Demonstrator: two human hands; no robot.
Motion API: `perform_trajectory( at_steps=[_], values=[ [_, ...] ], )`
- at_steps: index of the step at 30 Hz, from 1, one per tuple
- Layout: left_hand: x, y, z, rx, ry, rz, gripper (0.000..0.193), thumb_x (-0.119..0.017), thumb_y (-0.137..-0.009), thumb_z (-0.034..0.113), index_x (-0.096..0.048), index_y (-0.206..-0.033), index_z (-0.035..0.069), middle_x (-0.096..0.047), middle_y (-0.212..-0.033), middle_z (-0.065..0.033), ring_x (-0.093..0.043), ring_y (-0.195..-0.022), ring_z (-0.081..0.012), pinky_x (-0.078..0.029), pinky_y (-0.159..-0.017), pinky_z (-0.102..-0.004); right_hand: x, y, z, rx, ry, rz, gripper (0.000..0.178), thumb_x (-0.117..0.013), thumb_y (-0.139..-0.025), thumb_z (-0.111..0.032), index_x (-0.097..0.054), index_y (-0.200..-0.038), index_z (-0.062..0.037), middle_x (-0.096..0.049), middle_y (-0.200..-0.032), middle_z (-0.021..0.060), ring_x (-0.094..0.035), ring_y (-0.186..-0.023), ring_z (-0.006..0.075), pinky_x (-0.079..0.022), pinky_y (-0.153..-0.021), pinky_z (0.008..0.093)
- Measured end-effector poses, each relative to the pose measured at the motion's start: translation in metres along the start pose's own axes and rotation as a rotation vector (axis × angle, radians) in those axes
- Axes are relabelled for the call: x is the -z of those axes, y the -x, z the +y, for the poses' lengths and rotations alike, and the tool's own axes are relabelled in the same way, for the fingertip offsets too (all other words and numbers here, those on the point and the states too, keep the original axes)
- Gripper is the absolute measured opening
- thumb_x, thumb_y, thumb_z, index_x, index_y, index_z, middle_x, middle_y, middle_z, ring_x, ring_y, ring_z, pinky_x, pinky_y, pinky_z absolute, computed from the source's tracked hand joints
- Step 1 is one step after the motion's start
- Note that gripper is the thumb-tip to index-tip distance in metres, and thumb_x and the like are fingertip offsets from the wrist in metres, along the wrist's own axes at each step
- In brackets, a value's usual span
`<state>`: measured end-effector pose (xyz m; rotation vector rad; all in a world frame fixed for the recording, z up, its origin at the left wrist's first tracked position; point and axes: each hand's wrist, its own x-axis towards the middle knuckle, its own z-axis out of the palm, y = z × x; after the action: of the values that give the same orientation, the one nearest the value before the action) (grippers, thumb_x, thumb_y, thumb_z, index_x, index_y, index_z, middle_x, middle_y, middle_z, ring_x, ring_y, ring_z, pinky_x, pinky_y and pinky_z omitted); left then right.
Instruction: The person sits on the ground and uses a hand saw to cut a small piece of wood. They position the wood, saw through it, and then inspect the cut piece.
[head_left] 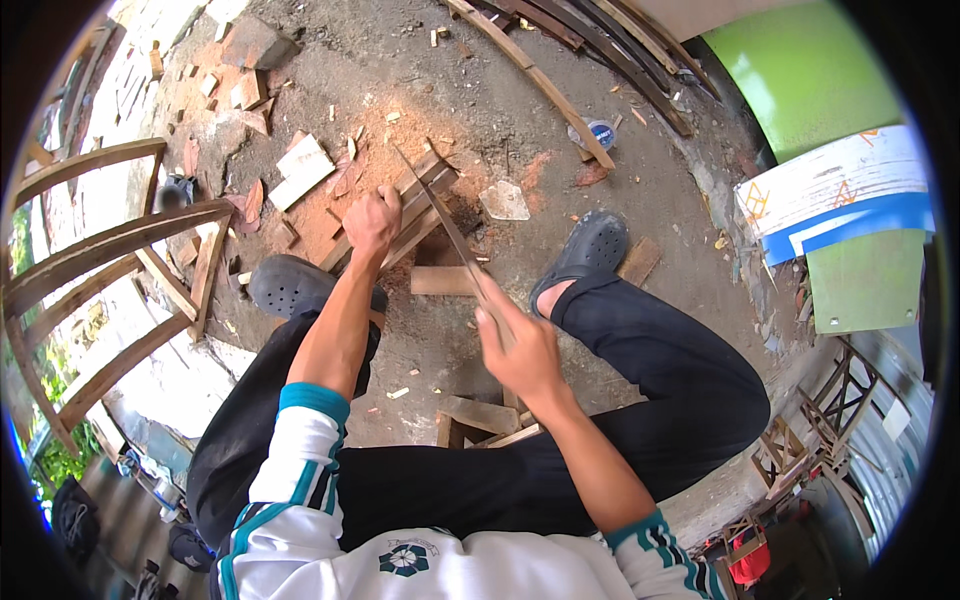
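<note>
My right hand is closed around the rear end of a handsaw. Its long narrow blade slants away to the upper left and crosses the far end of a wooden strip. Closed on that strip, to the left of the blade, is my left hand. The strip lies at a slant between my feet, with more timber beside it, and its near part is partly behind my left forearm. A short wooden block rests just right of the strip. Whether the teeth are inside the wood I cannot tell.
Orange sawdust and several offcuts cover the ground ahead. A curved wooden frame stands at the left. Long boards lie at the far right, near a green panel. My dark clogs flank the work.
</note>
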<state>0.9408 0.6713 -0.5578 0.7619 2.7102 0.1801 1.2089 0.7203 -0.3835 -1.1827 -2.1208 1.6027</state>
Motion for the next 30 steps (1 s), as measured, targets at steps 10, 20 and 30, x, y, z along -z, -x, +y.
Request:
perform_trajectory(
  at_steps=[10, 20, 30],
  values=[
    [-0.001, 0.007, 0.001, -0.017, -0.004, -0.047, 0.058, -0.039, -0.097, 0.040, -0.073, -0.089, -0.006, -0.067, -0.081, -0.0349, -0.069, -0.078, -0.0502, -0.055, -0.078, -0.0551, -0.029, -0.068, 0.002, -0.065, 0.104, -0.066, 0.043, -0.058, -0.097, -0.024, -0.060, -0.139, -0.0131, -0.072, -0.093, 0.0261, -0.072, -0.082, 0.0419, -0.058, -0.071, 0.0493],
    [-0.002, 0.005, 0.013, -0.024, 0.037, -0.062, 0.056, -0.040, -0.096, 0.039, -0.073, -0.087, -0.006, -0.067, -0.083, -0.0356, -0.069, -0.081, -0.0507, -0.054, -0.080, -0.0551, -0.039, -0.096, 0.021, -0.110, 0.081, -0.055, 0.038, -0.058, -0.098, -0.020, -0.064, -0.134, -0.0121, -0.070, -0.111, 0.0232, -0.069, -0.090, 0.0449, -0.058, -0.078, 0.0419],
    [-0.004, 0.013, 0.007, 0.025, 0.007, -0.068, 0.058, -0.039, -0.095, 0.041, -0.074, -0.091, -0.005, -0.067, -0.084, -0.0362, -0.070, -0.082, -0.0501, -0.054, -0.081, -0.0548, -0.009, -0.069, 0.029, -0.021, 0.046, -0.084, 0.045, -0.058, -0.096, -0.017, -0.059, -0.140, -0.0151, -0.070, -0.115, 0.0235, -0.070, -0.086, 0.0450, -0.059, -0.076, 0.0470]
  ],
)
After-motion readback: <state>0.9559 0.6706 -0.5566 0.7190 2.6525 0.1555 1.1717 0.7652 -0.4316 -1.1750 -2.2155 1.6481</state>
